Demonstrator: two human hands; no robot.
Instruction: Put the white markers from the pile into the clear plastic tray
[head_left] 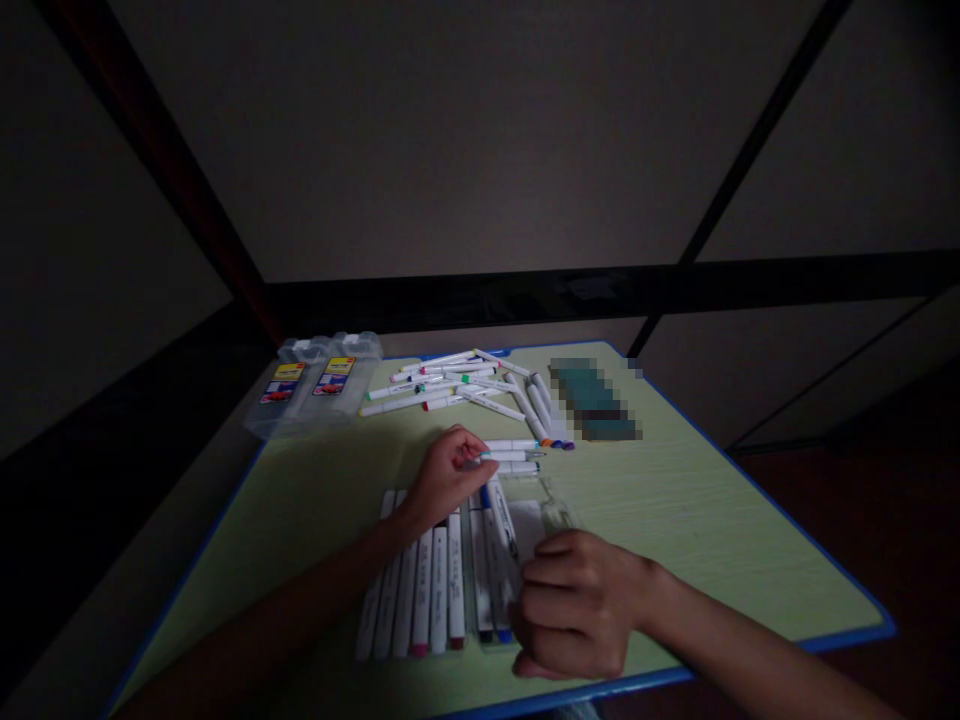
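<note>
My left hand [454, 475] is closed in a pinch on a white marker [510, 456], which points to the right, just beyond the trays. Other white markers lie close beside it. Below is a clear tray [405, 652] with a row of several white markers [421, 590]. To its right, a second clear tray [559, 505] has a few markers [491, 570] along its left side; one leans at a slant. My right hand [577, 605] is curled over the right part of this second tray, knuckles up. Its fingertips are hidden, so anything in them cannot be seen.
Several loose markers [450, 385] lie in a pile at the table's far side. Two clear plastic cases [319, 390] with yellow labels stand at the far left. A blurred teal object [592, 395] lies at the back right. The table [697, 530] has a blue edge.
</note>
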